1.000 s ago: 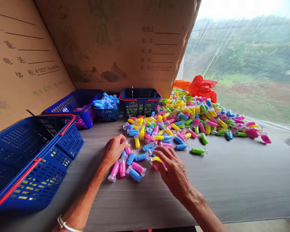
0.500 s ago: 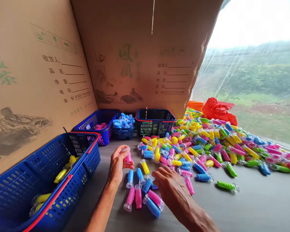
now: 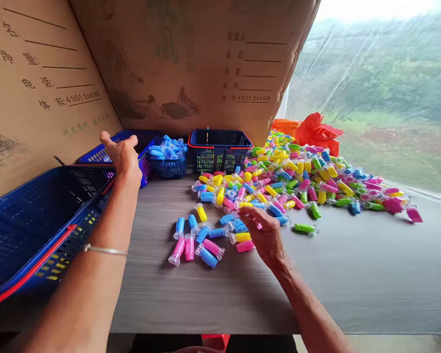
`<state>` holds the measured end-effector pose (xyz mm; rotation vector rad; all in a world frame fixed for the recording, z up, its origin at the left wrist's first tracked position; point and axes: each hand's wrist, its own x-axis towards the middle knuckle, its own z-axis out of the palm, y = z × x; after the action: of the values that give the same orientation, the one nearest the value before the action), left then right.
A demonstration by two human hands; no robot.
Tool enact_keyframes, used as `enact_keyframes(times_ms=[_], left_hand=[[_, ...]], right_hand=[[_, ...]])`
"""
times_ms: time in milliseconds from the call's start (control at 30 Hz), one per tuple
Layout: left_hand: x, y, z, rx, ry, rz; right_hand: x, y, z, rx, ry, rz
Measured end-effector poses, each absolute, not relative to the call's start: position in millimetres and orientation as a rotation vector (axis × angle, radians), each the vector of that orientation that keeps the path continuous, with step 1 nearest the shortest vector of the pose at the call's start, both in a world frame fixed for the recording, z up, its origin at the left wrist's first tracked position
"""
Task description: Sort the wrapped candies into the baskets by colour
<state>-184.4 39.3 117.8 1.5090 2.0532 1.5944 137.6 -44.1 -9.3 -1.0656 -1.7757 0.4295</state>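
Note:
My left hand (image 3: 123,154) is stretched over the blue-purple basket (image 3: 144,169) at the back left. Its fingers are spread, with no piece visible in them. My right hand (image 3: 265,235) curls over the near edge of a pile of small coloured pieces in clear twisted wrappers (image 3: 279,184). A bit of a pink wrapped piece (image 3: 259,226) shows between its fingers. Just left of that hand lie a yellow piece (image 3: 241,238) and another pink piece (image 3: 245,246). Further left, a loose group has blue pieces (image 3: 207,256) and pink pieces (image 3: 177,251).
A large blue basket (image 3: 18,196) with a red handle stands at the left. At the back are a small basket of blue pieces (image 3: 169,149) and a dark basket (image 3: 220,152) with a red rim. Cardboard walls (image 3: 176,63) rise behind; a red plastic bag (image 3: 318,132) lies beyond the pile.
My left hand has moved from mid-table to the back left basket and opened; the pink piece is gone from it. More blue, yellow and pink pieces lie beside my right hand. The view has shifted.

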Motion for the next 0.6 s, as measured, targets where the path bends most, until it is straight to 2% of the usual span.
enact_keyframes(times_ms=[100, 300, 467, 600], left_hand=[[-150.4, -4.4, 87.4, 1.428, 1.768, 1.643], [-81.9, -95.0, 28.2, 2.057, 1.683, 0.9], [-51.8, -110.3, 22.0, 2.529, 1.638, 0.381], [-41.4, -103.4, 23.2, 2.61, 1.624, 0.193]], right_hand=[[139.0, -48.8, -0.5, -1.017, -1.926, 0.439], [164.6, -73.1, 12.2, -1.176, -2.103, 0.36], [171.4, -99.9, 0.3, -1.294, -2.278, 0.142], [168.7, -108.4, -15.0, -1.368, -2.299, -0.016]])
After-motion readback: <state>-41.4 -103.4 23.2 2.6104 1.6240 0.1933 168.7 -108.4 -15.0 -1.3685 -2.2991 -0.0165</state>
